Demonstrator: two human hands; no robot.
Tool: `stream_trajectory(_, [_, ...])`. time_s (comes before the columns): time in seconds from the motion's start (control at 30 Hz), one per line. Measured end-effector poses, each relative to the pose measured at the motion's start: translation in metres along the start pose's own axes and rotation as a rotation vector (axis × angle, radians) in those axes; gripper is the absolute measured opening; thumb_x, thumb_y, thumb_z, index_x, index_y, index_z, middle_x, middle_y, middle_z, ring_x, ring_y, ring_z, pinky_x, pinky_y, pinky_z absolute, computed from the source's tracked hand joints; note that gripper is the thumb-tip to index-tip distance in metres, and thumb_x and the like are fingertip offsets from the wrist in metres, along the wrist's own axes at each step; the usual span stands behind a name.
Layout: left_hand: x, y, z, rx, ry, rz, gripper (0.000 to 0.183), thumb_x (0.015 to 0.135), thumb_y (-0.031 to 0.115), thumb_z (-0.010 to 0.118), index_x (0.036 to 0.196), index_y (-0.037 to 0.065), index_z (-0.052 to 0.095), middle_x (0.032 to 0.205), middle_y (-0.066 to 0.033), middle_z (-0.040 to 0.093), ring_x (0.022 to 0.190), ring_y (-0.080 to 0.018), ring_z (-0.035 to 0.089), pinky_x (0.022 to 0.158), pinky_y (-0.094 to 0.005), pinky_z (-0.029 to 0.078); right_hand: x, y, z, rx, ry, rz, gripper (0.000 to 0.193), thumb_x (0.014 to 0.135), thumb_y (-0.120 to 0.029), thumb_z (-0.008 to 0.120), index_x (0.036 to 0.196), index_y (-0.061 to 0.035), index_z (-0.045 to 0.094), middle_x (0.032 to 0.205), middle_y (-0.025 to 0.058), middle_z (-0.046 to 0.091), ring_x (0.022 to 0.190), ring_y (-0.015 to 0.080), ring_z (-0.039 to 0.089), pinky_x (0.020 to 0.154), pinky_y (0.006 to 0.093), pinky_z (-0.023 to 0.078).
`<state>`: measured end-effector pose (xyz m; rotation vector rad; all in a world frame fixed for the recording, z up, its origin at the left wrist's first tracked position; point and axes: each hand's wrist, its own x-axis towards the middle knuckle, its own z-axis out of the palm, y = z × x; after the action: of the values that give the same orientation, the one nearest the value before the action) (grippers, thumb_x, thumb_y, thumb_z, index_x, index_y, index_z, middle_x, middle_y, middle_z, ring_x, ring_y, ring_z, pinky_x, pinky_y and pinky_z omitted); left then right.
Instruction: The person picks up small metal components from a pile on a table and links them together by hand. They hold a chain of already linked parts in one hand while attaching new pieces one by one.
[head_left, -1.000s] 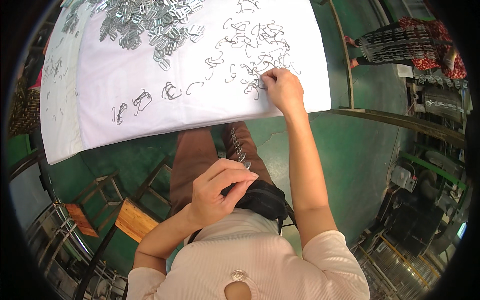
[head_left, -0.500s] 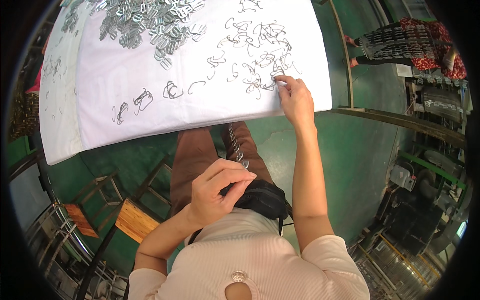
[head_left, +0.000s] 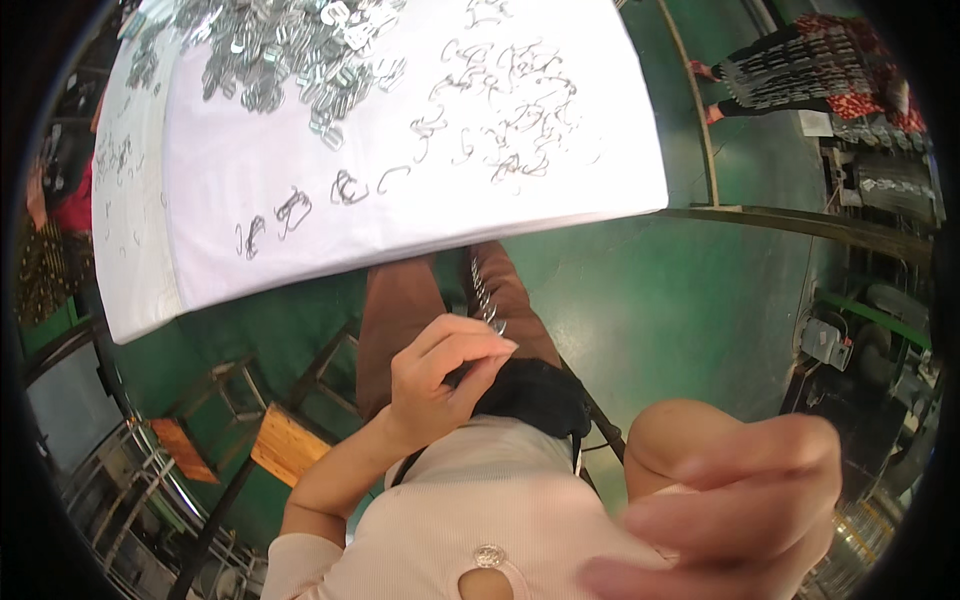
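My left hand (head_left: 445,375) is closed in a pinch in front of my waist. From beside its fingertips hangs a strand of small linked metal hooks (head_left: 484,290), passing down in front of my trousers. My right hand (head_left: 745,505) is raised close to the camera at the lower right, smeared by motion; whether it holds anything cannot be seen. Thin dark wire hooks (head_left: 520,110) lie scattered over the right part of the white-covered table (head_left: 400,225). Small bunches of the same hooks (head_left: 293,212) lie along its near side.
A large heap of flat metal buckles (head_left: 300,60) covers the table's far left part. Wooden-topped stools (head_left: 288,445) stand at the lower left. Another person's legs (head_left: 780,85) show at the upper right, beside metal racks and machinery. A wooden beam (head_left: 800,225) runs off the table's right side.
My right hand has left the wire hooks on the table and come up close to the camera at the lower right. The left hand keeps its pinch in nearly the same place.
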<state>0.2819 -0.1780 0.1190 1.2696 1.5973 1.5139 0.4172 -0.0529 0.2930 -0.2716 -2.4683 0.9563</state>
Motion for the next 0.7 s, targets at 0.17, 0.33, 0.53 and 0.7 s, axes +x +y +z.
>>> stream_trajectory(0.17, [0.000, -0.002, 0.004, 0.020, 0.014, 0.038, 0.017, 0.073, -0.008, 0.066, 0.086, 0.002, 0.065, 0.083, -0.0080, 0.061, 0.066, -0.0131, 0.058, 0.055, -0.0227, 0.048, -0.005, 0.006, 0.021, -0.041, 0.135, -0.106, 0.025, 0.048, -0.016, 0.063, 0.072, -0.0090, 0.062, 0.079, 0.0070, 0.058, 0.066, 0.0247, 0.057, 0.052, 0.0339, 0.046])
stream_trajectory(0.33, [0.000, 0.003, 0.009, 0.003, -0.029, -0.011, 0.018, 0.073, -0.006, 0.068, 0.088, 0.004, 0.066, 0.083, -0.0072, 0.061, 0.067, -0.0137, 0.059, 0.056, -0.0224, 0.047, -0.011, 0.031, 0.014, -0.074, 0.377, -0.278, 0.017, 0.060, -0.005, 0.057, 0.075, -0.0061, 0.064, 0.078, 0.0078, 0.060, 0.067, 0.0224, 0.056, 0.056, 0.0298, 0.044])
stream_trajectory(0.53, [0.005, -0.002, 0.004, 0.002, -0.064, -0.029, 0.017, 0.071, -0.010, 0.066, 0.085, 0.001, 0.065, 0.083, -0.0096, 0.062, 0.072, -0.0185, 0.061, 0.063, -0.0257, 0.050, 0.058, 0.155, 0.014, -0.074, 0.263, 0.071, 0.036, 0.068, 0.015, 0.041, 0.086, -0.0006, 0.067, 0.082, 0.0105, 0.063, 0.068, 0.0192, 0.056, 0.062, 0.0258, 0.043])
stream_trajectory(0.7, [0.010, -0.008, 0.008, -0.071, -0.109, -0.034, 0.020, 0.069, -0.010, 0.067, 0.085, 0.002, 0.066, 0.083, -0.0090, 0.061, 0.072, -0.0180, 0.061, 0.061, -0.0255, 0.050, 0.116, 0.339, 0.057, -0.129, 0.137, 0.336, 0.032, 0.081, 0.002, 0.043, 0.103, -0.0059, 0.064, 0.106, 0.0113, 0.060, 0.096, 0.0255, 0.059, 0.086, 0.0330, 0.045])
